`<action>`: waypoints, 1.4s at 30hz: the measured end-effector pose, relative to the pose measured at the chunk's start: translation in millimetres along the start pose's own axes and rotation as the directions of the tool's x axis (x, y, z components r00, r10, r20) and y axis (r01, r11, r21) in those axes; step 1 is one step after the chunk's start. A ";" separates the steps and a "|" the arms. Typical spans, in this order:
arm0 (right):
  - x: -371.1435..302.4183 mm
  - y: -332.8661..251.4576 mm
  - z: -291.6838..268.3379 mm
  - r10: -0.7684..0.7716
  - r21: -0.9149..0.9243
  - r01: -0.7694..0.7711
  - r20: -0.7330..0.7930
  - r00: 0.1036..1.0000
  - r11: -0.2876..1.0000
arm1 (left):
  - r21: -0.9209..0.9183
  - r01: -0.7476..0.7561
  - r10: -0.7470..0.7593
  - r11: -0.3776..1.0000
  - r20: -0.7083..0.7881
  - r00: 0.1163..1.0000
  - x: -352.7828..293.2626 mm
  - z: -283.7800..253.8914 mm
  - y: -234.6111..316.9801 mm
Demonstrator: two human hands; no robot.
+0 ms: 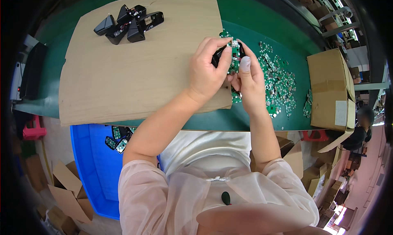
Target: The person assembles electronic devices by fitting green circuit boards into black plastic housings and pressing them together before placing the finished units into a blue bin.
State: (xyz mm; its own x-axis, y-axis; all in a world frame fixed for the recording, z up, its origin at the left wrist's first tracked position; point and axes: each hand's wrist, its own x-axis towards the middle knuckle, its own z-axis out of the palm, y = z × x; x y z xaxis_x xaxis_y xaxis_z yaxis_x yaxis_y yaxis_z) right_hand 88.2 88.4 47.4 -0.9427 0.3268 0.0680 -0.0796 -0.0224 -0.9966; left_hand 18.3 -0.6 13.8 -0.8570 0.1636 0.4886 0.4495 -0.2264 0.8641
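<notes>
Over the right edge of a cardboard sheet (pixel 139 71), both my hands are closed around one piece. It is a green circuit board (pixel 235 63) against a black plastic housing (pixel 217 57); fingers cover much of both. My left hand (pixel 208 69) grips the left side, thumb and index finger at the board's edge. Around the right side curl the fingers of my right hand (pixel 252 81), its thumb, with a pale covering at the tip, close to the board. How far the board sits inside the housing I cannot tell.
Several black housings (pixel 137 28) lie piled at the sheet's far left. Loose circuit boards (pixel 278 81) spread over the green table (pixel 245 122) on the right, beside an open cardboard box (pixel 327 85). Below the table's front edge, a blue bin (pixel 92 182) holds assembled-looking pieces (pixel 118 141).
</notes>
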 end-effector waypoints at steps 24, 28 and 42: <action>1.6 12.9 7.8 0.036 0.177 -0.016 -0.109 0.993 0.984 | 0.073 -0.034 0.035 0.997 -0.014 0.999 -2.6 1.7 -12.5; -5.8 14.2 5.3 -0.038 0.149 0.054 -0.110 0.993 0.987 | -0.049 0.054 -0.053 0.997 0.020 0.998 -1.6 4.2 -16.5; -13.4 11.8 -20.2 -0.207 -0.093 0.205 -0.005 0.978 0.974 | -0.143 0.648 -0.535 0.749 0.447 0.717 12.3 -11.9 -0.2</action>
State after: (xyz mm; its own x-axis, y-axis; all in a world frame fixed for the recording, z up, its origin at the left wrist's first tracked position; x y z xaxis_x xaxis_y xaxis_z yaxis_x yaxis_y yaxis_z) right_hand 106.5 102.9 33.8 -0.9042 0.3291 0.2723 -0.2410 0.1334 -0.9613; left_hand 4.7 -10.0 18.2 -0.7420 0.6679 -0.0581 -0.2545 -0.2004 0.9461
